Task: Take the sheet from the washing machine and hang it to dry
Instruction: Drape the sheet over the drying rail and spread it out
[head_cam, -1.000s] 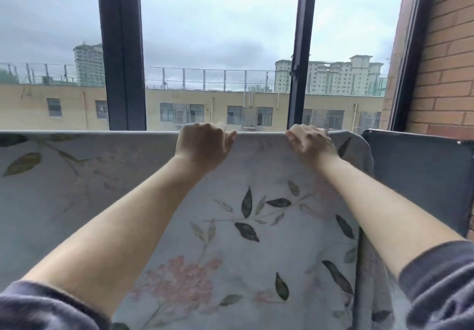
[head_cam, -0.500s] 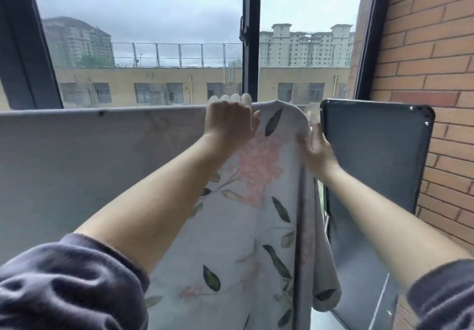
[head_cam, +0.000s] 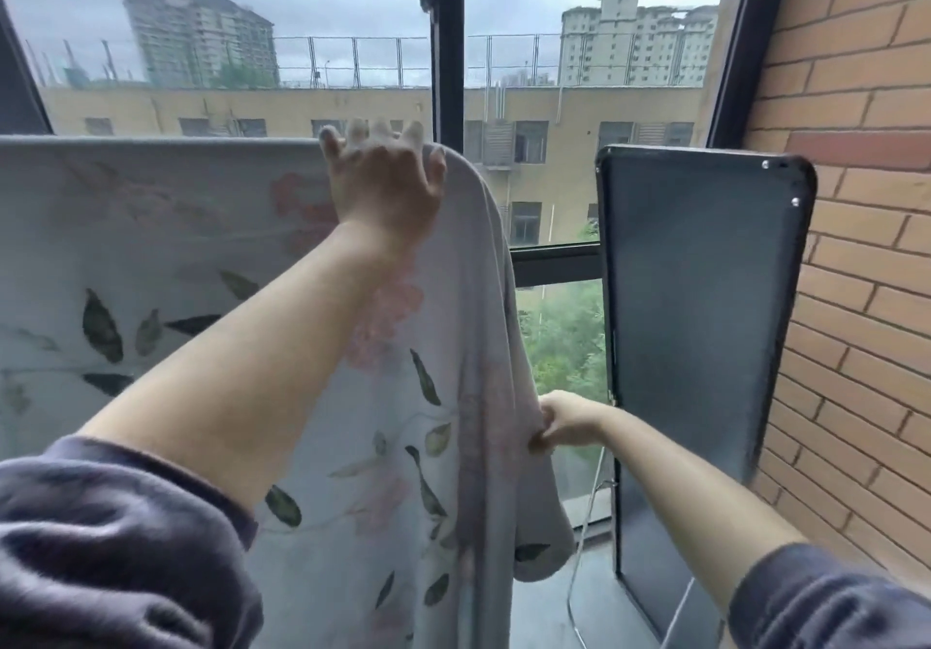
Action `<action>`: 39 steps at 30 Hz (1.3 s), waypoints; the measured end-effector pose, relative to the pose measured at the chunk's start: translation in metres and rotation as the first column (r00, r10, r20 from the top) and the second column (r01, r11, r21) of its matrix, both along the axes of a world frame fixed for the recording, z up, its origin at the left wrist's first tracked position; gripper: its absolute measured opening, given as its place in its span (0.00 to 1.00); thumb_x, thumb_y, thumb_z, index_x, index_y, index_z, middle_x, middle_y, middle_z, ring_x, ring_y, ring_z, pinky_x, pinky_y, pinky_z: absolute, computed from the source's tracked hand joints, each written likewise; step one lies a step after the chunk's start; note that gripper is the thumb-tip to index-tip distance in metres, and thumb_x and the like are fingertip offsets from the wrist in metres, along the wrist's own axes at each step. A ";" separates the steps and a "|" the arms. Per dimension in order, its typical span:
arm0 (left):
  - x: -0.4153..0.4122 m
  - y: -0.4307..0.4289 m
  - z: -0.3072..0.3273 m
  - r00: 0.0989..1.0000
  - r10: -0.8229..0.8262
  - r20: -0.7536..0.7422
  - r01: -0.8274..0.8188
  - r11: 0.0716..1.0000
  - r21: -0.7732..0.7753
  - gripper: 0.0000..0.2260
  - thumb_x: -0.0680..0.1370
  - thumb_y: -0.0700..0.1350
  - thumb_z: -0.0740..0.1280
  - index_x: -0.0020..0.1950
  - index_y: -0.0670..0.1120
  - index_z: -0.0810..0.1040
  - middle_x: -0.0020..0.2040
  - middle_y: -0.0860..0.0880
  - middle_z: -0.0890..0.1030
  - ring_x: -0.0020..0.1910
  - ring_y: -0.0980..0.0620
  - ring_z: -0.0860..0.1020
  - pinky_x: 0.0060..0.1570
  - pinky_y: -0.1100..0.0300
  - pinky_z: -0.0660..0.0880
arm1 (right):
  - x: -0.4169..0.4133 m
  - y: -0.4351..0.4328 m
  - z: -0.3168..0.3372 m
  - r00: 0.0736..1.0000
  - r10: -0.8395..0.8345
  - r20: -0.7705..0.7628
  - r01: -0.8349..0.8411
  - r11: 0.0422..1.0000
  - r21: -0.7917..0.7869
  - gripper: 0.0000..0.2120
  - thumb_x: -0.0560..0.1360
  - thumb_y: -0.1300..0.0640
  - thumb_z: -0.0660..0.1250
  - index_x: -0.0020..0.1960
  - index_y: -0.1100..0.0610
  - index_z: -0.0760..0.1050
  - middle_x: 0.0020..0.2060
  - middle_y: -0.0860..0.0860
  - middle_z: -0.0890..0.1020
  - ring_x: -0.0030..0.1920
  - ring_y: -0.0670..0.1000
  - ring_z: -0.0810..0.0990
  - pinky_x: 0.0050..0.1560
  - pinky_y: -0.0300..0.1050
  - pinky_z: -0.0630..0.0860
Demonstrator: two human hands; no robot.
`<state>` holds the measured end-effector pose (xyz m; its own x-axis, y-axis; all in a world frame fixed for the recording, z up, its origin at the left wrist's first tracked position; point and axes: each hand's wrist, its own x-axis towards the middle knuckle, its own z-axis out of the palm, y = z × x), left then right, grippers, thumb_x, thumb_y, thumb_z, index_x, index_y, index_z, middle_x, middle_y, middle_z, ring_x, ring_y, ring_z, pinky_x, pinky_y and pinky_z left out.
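Observation:
A pale sheet (head_cam: pixel 151 255) printed with dark leaves and pink flowers hangs draped over a horizontal line across the window, filling the left and middle of the view. My left hand (head_cam: pixel 385 184) lies flat with spread fingers on the sheet's top edge near its right end. Lower down, my right hand (head_cam: pixel 564 424) pinches the sheet's hanging right side edge. The support under the sheet is hidden by the fabric.
A dark flat panel (head_cam: pixel 700 305) stands upright just right of the sheet, against the brick wall (head_cam: pixel 856 245). A black window frame post (head_cam: pixel 446 43) rises behind the sheet. A thin white cable (head_cam: pixel 584 537) hangs by the sill.
My right hand has slid down from near the sheet's top corner to its side edge lower down. My left hand opened flat on the top edge. The view has shifted right.

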<state>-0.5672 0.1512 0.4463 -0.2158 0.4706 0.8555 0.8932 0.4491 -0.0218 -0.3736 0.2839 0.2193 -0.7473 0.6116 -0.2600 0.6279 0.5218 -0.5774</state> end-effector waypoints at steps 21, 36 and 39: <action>0.008 -0.003 -0.005 0.996 0.090 -0.007 -0.089 0.994 0.064 0.21 0.80 0.56 0.48 0.56 0.42 0.71 0.56 0.35 0.75 0.60 0.37 0.69 0.67 0.39 0.56 | 0.145 0.046 0.059 0.856 -0.301 -0.420 0.456 0.821 0.342 0.30 0.60 0.27 0.56 0.47 0.50 0.69 0.42 0.48 0.78 0.43 0.52 0.75 0.40 0.46 0.69; 0.029 0.000 -0.025 0.990 0.138 -0.028 -0.141 0.982 -0.122 0.26 0.77 0.55 0.54 0.71 0.43 0.60 0.73 0.38 0.59 0.73 0.37 0.55 0.69 0.33 0.42 | 0.147 0.059 0.065 0.789 -0.391 -0.474 0.502 0.855 0.130 0.13 0.72 0.54 0.68 0.37 0.62 0.72 0.32 0.51 0.73 0.36 0.50 0.70 0.37 0.44 0.63; 0.057 0.017 -0.054 0.967 0.050 -0.250 -0.113 0.963 -0.246 0.27 0.76 0.53 0.58 0.74 0.48 0.58 0.77 0.43 0.50 0.76 0.41 0.47 0.67 0.32 0.38 | 0.157 0.054 0.056 0.863 -0.357 -0.358 0.406 0.911 0.068 0.08 0.68 0.59 0.71 0.43 0.64 0.78 0.36 0.52 0.77 0.39 0.50 0.74 0.39 0.45 0.69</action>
